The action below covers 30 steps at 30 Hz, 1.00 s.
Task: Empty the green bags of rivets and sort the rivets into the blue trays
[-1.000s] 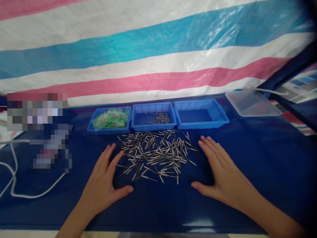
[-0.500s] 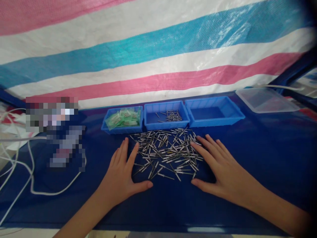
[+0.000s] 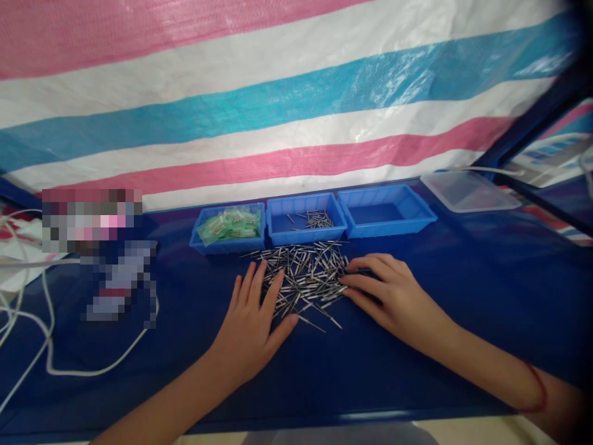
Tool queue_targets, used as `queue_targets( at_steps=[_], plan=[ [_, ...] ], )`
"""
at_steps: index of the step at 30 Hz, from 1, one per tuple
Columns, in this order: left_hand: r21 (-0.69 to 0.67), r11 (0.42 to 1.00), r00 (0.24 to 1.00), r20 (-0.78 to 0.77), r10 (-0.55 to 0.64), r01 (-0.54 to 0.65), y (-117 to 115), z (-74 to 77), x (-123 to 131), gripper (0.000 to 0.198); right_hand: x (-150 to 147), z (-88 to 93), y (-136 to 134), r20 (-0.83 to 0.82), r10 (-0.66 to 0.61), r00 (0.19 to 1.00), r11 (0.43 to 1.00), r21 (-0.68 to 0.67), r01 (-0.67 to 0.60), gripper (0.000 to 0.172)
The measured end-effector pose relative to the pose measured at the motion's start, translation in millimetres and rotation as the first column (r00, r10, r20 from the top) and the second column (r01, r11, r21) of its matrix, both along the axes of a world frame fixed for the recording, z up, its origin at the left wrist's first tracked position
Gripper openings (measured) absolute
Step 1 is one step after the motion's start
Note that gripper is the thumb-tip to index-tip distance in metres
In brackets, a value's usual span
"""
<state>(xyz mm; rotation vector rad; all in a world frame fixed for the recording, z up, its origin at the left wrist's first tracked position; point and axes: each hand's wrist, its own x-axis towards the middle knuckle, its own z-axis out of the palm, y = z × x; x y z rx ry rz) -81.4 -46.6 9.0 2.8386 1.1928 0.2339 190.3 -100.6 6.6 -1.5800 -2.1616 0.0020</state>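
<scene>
A heap of thin silver metal pins, like rivets, lies on the dark blue table. My left hand rests at the left edge of the heap, its fingers spread and touching the outer pins. On the right side, my right hand has its fingertips against the heap, fingers bent and apart, with nothing gripped. Behind the heap stand three blue trays: the left one holds green packets with pins, the middle one holds loose pins, and the right one shows nothing inside.
A clear plastic lid lies at the back right. White cables loop over the left side, near blurred-out objects. A striped sheet hangs behind the table.
Both hands have moved inward, and the heap between them is narrower and more compact. My right hand's fingers are more bent. The view has shifted slightly.
</scene>
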Motion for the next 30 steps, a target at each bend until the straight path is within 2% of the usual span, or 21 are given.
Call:
queue_targets(
  at_steps=[4,8,13,16,21,25,30],
  plan=[
    [0.043,0.997,0.994,0.083,-0.07,0.067,-1.9,7.7,13.0,0.064,6.5,12.8,13.0,-0.013,0.046,0.999,0.997,-0.056,-0.047,0.02],
    [0.054,0.987,0.971,0.179,-0.162,0.154,8.3,24.2,33.7,0.053,9.8,29.5,33.8,-0.146,0.091,0.985,0.991,-0.084,-0.104,0.018],
    [-0.026,0.996,0.947,0.314,-0.069,0.081,32.3,35.9,55.0,0.038,-4.3,43.0,58.9,-0.355,0.178,0.918,0.98,-0.025,-0.2,0.012],
    [-0.09,0.995,0.927,0.375,0.001,0.036,38.1,31.8,58.5,0.026,-17.2,40.5,64.2,-0.479,0.191,0.857,0.975,-0.005,-0.22,0.011],
    [-0.179,0.984,0.911,0.406,0.067,0.008,37.5,18.6,55.6,0.02,-30.7,23.6,60.6,-0.601,0.175,0.78,0.976,0.002,-0.217,0.01],
    [-0.222,0.975,0.905,0.415,0.087,0.008,38.9,17.5,53.0,0.019,-30.2,14.0,56.5,-0.596,0.082,0.799,0.988,-0.057,-0.143,0.015],
    [-0.212,0.977,0.881,0.468,0.073,0.031,38.8,23.8,51.4,0.017,-30.5,15.4,50.8,-0.564,0.077,0.822,0.997,0.035,-0.069,0.014]
  ],
)
